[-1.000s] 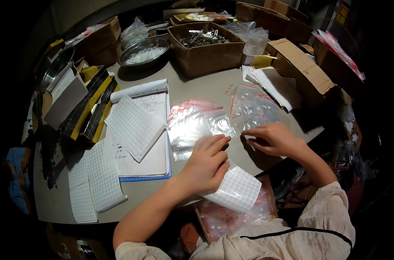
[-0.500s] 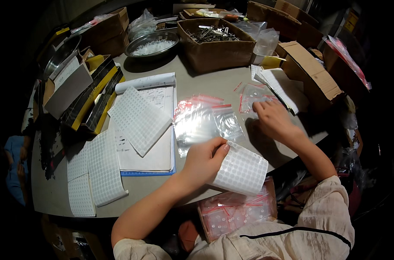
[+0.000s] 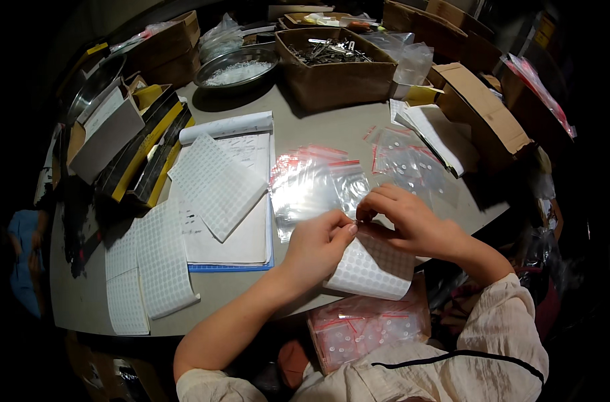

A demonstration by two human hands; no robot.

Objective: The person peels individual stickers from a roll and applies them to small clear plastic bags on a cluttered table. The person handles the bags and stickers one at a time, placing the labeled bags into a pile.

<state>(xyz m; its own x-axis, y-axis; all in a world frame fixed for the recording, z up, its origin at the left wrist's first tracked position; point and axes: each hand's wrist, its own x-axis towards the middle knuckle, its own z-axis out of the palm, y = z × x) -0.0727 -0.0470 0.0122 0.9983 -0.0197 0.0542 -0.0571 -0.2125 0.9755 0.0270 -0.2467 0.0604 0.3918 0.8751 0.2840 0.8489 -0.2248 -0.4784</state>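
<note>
My left hand (image 3: 316, 249) grips a white sheet of small round stickers (image 3: 373, 268) by its upper left edge, over the table's near edge. My right hand (image 3: 412, 224) meets it there, thumb and fingers pinched at the sheet's top edge. Whatever is between those fingertips is too small to make out. Just beyond the hands lies a stack of clear zip bags (image 3: 301, 197) with red strips. Farther right, several zip bags with round stickers on them (image 3: 402, 161) overlap. Below the sheet, an open carton of stickered bags (image 3: 365, 335) sits near my lap.
More sticker sheets (image 3: 218, 184) lie on a blue-edged pad of papers (image 3: 228, 253) and at the table's left (image 3: 161, 261). A metal bowl (image 3: 236, 69) and a carton of metal parts (image 3: 335, 77) stand at the back. Cardboard boxes (image 3: 482, 107) line the right.
My right hand has come from the stickered bags at the right to the sheet's top edge, beside my left thumb. My left hand still holds the sheet.
</note>
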